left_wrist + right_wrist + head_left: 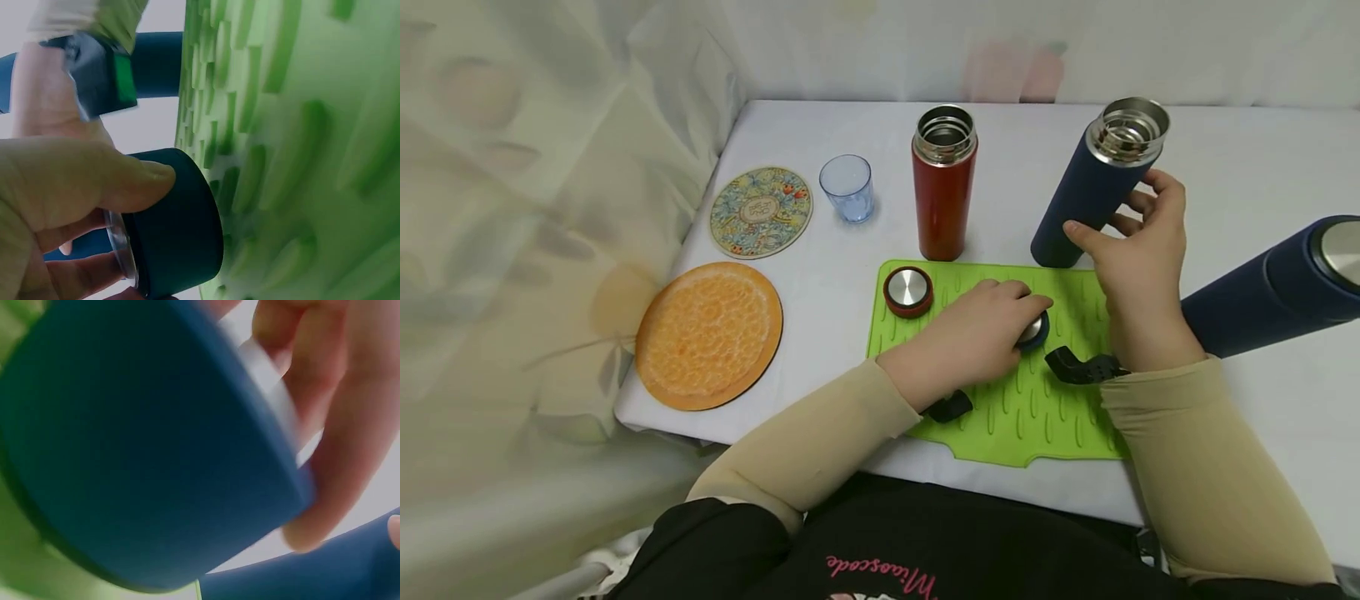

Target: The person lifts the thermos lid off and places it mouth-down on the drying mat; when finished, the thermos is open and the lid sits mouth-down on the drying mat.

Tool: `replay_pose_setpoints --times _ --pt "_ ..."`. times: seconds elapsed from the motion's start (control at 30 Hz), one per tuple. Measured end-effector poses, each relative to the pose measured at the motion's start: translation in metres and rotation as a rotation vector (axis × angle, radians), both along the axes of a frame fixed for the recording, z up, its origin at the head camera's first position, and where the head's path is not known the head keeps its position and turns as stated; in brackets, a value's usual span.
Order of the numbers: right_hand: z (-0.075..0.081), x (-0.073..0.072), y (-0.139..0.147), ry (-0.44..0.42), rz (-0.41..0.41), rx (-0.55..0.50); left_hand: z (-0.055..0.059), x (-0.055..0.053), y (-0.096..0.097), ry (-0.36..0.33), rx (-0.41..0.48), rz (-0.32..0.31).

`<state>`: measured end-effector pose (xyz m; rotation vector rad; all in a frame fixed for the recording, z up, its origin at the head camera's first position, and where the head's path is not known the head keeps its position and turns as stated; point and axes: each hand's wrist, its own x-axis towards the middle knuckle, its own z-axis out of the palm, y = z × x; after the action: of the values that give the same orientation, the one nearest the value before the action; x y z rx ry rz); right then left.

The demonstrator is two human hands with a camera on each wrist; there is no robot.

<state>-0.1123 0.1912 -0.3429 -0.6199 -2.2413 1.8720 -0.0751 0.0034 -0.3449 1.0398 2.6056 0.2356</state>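
Low over the green ridged mat (1000, 433), my left hand (966, 333) grips a dark blue bottle lid (181, 231) with a silver top. The thumb presses the lid's side in the left wrist view; whether the lid touches the mat I cannot tell. My right hand (1150, 258) holds an uncapped dark blue thermos (1086, 187) at the mat's far edge, thumb on its front and fingers at its right side. The same lid (137, 450) fills much of the right wrist view, blurred. A red lid (909, 292) lies on the mat's far left corner.
An uncapped red thermos (943, 200) stands behind the mat. A capped blue thermos (1270, 287) stands right of my right forearm. To the left are a blue glass (848, 190), a patterned round coaster (762, 212) and an orange round mat (709, 336).
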Motion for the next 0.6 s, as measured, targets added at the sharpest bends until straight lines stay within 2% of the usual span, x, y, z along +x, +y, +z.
replay_pose_setpoints --times 0.2,0.4,0.6 --pt "0.003 0.014 0.001 0.013 0.015 0.028 -0.006 -0.007 0.006 0.001 -0.027 0.036" --pt "0.005 0.030 0.001 0.030 0.029 -0.045 -0.012 -0.010 0.011 -0.002 -0.037 0.061" --pt "0.010 0.046 0.002 0.007 0.062 -0.024 -0.011 -0.012 0.011 -0.007 -0.046 0.083"
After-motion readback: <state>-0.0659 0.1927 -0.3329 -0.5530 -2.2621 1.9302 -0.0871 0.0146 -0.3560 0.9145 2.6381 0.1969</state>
